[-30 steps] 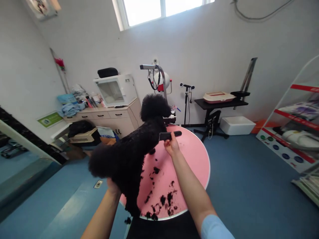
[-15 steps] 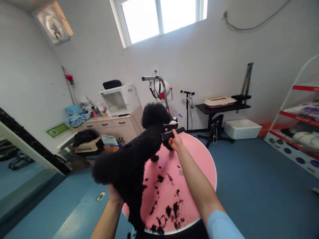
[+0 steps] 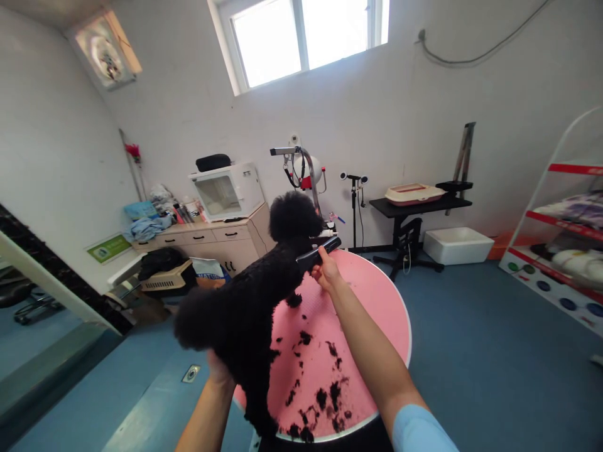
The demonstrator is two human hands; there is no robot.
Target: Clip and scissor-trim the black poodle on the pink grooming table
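Clippers (image 3: 309, 258) in right grip (image 3: 327, 274), tip left, seemingly touching black dog (image 3: 249, 289).

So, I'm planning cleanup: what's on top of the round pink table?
On the round pink table stands a fluffy black dog beside loose black hair clumps. Its body hides much of the table's left side and whatever lies there.

Left hand (image 3: 220, 371) low, right hand (image 3: 326, 272) farther forward
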